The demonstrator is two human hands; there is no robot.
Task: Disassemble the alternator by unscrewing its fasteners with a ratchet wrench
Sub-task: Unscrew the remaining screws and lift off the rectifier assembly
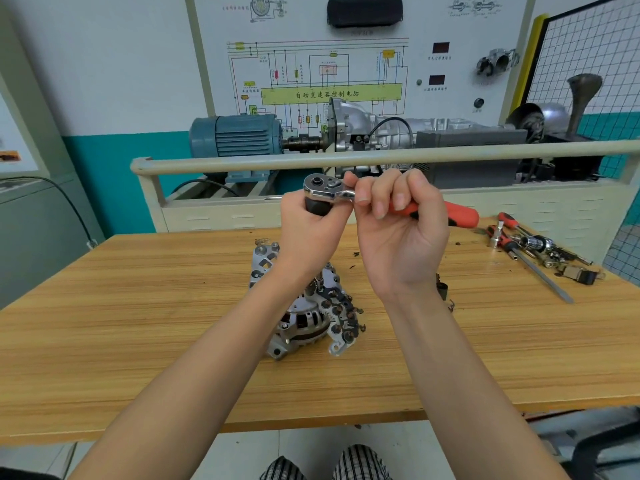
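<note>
You have the ratchet (329, 190) lifted off the desk (138, 306), up in front of you. Your left hand (308, 230) wraps its fingers (294, 209) round a dark piece under the head, likely a socket or adapter, though your grip hides most of it. Your right hand (398, 223) curls round the neck of the orange handle, forefinger tip against the chrome head near the direction lever. Holding it this way looks like fitting a socket or setting the direction, judged from the grip alone.

The alternator (304, 306) sits on the desk below your fingers, between your wrists, untouched. Its rear faces up: silver housing with mounting ears, copper windings showing through the slots, a ring of dark terminals and small studs on top. Other tools (533, 251) lie well off to the right of your fingers.
</note>
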